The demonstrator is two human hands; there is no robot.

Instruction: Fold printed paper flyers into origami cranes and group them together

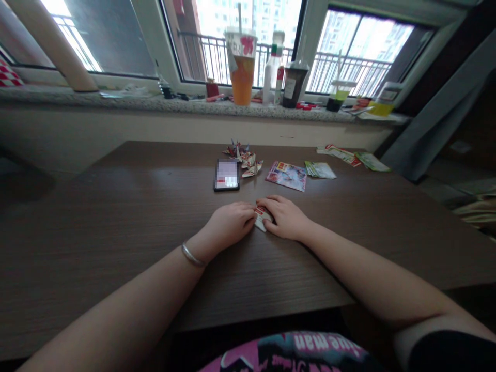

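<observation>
A small piece of folded paper (261, 217), white with red print, lies on the brown table (155, 258) between my hands. My left hand (231, 223) grips its left side, fingers curled together, and has a silver bangle on the wrist. On the opposite side, my right hand (287, 219) holds the paper's edge, thumb nearer me and fingers bent over the top. Parts of the paper are hidden under the fingers. Beyond it lie a phone (227, 174) with a lit, blurred screen and several folded paper pieces (251, 165) in a small heap.
A colourful printed sheet (287, 175) and a green-white packet or paper stack (320, 170) lie right of the phone. More printed papers (343, 155) are at the far right. Along the windowsill (186, 105) stand an orange drink cup (243, 77), a bottle (271, 75) and other cups.
</observation>
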